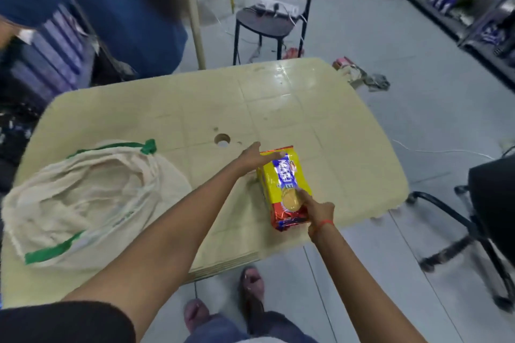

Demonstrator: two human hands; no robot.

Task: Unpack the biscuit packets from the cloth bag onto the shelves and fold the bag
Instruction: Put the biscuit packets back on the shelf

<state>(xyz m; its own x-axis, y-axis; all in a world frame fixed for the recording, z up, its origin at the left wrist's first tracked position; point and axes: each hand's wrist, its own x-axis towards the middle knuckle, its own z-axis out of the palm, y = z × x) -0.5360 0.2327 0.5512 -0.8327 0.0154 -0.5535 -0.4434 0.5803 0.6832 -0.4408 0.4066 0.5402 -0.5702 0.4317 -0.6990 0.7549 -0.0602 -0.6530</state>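
Note:
A yellow, blue and red biscuit packet [284, 186] sits at the near right of the cream plastic table [306, 103]. My right hand [317, 209] grips its near end, fingers over the printed biscuit. My left hand [256, 157] is on the packet's far end, fingers spread across its top. The cream cloth bag with green trim [92, 200] lies crumpled and open-mouthed on the table's left side, apart from both hands. Its inside shows no packets from here.
A person in blue [111, 8] stands at the far left of the table. A black chair [278, 5] is behind it, another black chair [485, 209] at the right. Stocked shelves [459, 3] line the far right wall. The table has a centre hole [222, 140].

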